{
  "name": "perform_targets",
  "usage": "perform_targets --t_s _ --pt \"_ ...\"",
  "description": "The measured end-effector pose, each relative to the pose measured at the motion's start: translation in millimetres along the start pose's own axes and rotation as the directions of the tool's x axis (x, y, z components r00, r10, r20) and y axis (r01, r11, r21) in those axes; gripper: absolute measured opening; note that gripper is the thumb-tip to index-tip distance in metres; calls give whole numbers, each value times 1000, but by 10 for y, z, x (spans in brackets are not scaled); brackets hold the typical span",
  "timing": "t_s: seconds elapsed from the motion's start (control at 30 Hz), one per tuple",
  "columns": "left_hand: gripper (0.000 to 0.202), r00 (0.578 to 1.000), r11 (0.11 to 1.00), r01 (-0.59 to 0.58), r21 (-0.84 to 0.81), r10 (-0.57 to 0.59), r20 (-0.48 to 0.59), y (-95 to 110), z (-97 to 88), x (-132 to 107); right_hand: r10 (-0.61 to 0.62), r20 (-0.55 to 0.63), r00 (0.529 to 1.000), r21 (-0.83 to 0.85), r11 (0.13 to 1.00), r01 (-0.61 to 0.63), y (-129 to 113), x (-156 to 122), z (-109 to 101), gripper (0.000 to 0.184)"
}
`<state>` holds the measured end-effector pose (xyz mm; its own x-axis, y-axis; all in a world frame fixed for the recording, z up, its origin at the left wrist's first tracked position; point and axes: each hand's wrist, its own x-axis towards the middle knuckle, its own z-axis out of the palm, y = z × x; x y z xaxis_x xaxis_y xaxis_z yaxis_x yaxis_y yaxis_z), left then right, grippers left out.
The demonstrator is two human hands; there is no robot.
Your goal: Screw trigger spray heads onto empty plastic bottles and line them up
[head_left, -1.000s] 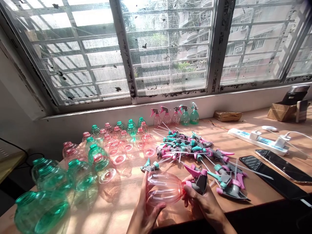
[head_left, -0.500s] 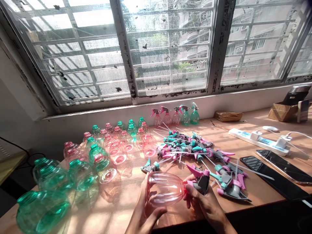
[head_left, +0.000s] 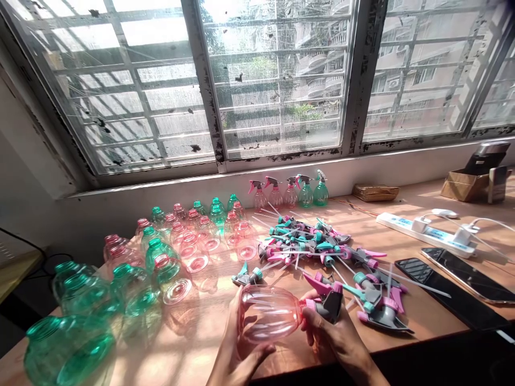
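Note:
A clear pink bottle [head_left: 269, 313] lies sideways above the table's front edge, its base in my left hand [head_left: 237, 340] and its neck pointing right. My right hand [head_left: 328, 332] grips the pink collar of a grey-and-pink spray head [head_left: 328, 300] at the bottle's mouth. The head's straw shows inside the bottle. How far the collar is threaded on I cannot tell. Beyond my hands lies a heap of loose pink, teal and grey spray heads [head_left: 306, 238]. One teal spray head [head_left: 247, 275] rests apart, just behind the bottle.
Several open green bottles [head_left: 137, 295] and pink bottles [head_left: 189, 246] stand at the left. Spray bottles with heads fitted [head_left: 289, 193] line the windowsill wall. At the right are a power strip [head_left: 426, 233], two phones [head_left: 446, 289] and a brown packet [head_left: 376, 192].
The bottle and spray head have shifted slightly left, and the collar sits closer against the bottle's neck. Both hands keep their hold.

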<state>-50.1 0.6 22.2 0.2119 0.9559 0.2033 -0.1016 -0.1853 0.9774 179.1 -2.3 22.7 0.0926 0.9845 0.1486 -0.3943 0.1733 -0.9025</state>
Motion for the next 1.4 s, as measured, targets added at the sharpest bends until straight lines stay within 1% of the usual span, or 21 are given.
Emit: perform_targets --t_s 0.07,0.17,0.23,0.3,0.33,0.4,0.5,0.6,0.67,0.8,0.9,1.0,1.03,1.13,1.17,1.23,1.3,1.4 --pt "93 1000 1000 1 27 -1 -11 -8 -7 -8 -5 -6 1000 13 1000 5 -3 2 4 46" --pt "87 1000 1000 7 25 -6 -3 -12 -1 -12 8 -26 1000 8 1000 -8 -5 -3 1 47" --pt "81 999 998 -31 55 32 -11 -12 13 -6 21 -40 999 -2 1000 -21 -7 -8 -3 49" --pt "77 997 990 -71 119 76 -36 -22 18 4 28 -42 999 2 1000 -28 -8 -10 -8 50" --pt "78 995 987 -81 136 88 -41 -33 15 8 26 -33 999 4 1000 -26 -7 -9 -11 50" --pt "85 996 990 -79 113 83 -34 -73 -8 9 14 -3 1000 -3 1000 -14 -3 -7 -17 49" --pt "97 1000 999 -22 45 23 -20 -162 -63 -7 4 49 999 -18 1000 -3 5 -3 -27 47" --pt "97 998 998 47 32 -45 -53 -234 -98 -28 31 68 997 -44 999 -28 0 -6 -27 49" --pt "98 995 998 66 22 -64 -82 -243 -91 -31 51 64 997 -45 998 -48 -10 -10 -21 52" --pt "97 991 998 46 40 -40 -129 -170 -43 -16 31 22 999 -14 999 -30 -7 -12 -15 50" --pt "93 992 995 5 97 7 -127 -117 -26 -1 5 -6 1000 12 1000 -5 37 -7 -33 46" --pt "86 992 991 -44 130 59 -115 -118 -33 13 6 -7 1000 -2 1000 -6 88 0 -68 48" --pt "89 993 990 -51 134 65 -101 -127 -38 16 10 0 1000 -22 1000 -10 100 2 -79 49" --pt "111 997 991 -52 123 58 -45 -153 -57 21 19 42 999 -116 993 -14 103 1 -99 50" --pt "114 998 993 -49 110 53 -37 -161 -64 19 20 55 998 -151 988 -12 94 -1 -98 49" --pt "110 998 995 -34 94 39 -45 -176 -76 10 22 73 997 -190 982 -8 67 -4 -85 48" --pt "101 997 994 -25 110 33 -67 -189 -78 2 18 75 997 -155 988 -6 33 -7 -62 47" --pt "100 995 984 -41 176 56 -81 -193 -57 2 5 48 999 -62 998 -2 -12 -11 -30 49"
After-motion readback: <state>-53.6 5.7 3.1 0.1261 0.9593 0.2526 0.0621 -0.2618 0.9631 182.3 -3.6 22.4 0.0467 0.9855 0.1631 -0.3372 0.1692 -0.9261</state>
